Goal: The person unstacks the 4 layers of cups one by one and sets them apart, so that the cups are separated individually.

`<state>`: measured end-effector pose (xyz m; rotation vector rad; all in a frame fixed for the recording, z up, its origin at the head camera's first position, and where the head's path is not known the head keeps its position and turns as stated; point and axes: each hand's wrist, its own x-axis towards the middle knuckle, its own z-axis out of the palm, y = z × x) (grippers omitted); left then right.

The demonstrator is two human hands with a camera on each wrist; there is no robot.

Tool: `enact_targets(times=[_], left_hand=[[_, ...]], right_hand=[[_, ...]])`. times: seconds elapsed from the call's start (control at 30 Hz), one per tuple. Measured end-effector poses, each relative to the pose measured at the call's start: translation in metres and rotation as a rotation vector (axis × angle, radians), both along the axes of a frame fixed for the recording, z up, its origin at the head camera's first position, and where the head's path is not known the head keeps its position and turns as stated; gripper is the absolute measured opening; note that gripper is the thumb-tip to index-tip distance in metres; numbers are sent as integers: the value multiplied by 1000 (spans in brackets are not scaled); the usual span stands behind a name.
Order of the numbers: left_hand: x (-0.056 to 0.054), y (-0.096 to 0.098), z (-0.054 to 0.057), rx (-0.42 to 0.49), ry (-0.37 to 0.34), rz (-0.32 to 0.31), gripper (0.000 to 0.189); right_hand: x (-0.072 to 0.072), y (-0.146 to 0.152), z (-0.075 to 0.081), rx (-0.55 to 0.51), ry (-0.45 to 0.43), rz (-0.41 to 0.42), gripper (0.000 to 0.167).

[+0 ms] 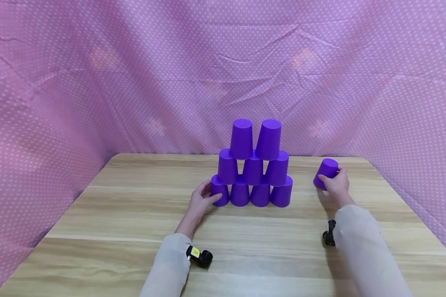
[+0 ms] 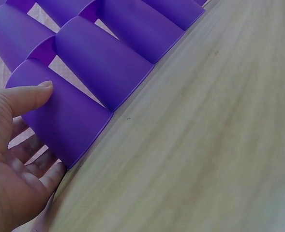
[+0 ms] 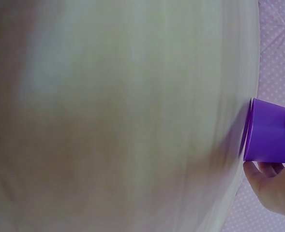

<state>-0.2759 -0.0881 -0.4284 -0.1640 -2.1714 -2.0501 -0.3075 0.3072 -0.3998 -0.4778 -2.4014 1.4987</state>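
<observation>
Upside-down purple cups form a stepped stack: several in the bottom row, three in the middle row (image 1: 252, 171), two on top (image 1: 241, 140). My left hand (image 1: 201, 200) holds the leftmost bottom cup (image 2: 60, 113), thumb across its front and fingers round its outer side. Off to the right of the stack, my right hand (image 1: 336, 185) grips a single purple cup (image 1: 327, 169), also mouth down and leaning a little. Its rim is close over the tabletop in the right wrist view, where the cup (image 3: 273, 133) is cut off by the frame edge.
The wooden table (image 1: 115, 214) has its far edge just behind the stack. Pink dotted cloth (image 1: 171, 74) hangs at the back and both sides. Black wrist cameras (image 1: 200, 256) sit on both light sleeves.
</observation>
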Motion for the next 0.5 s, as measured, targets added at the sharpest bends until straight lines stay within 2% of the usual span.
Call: enact_targets(times=[0.5], left_hand=[[-1,-1,-1,14,19,-16,54]], right_hand=[[-1,2,-2,26,-21,104,66]])
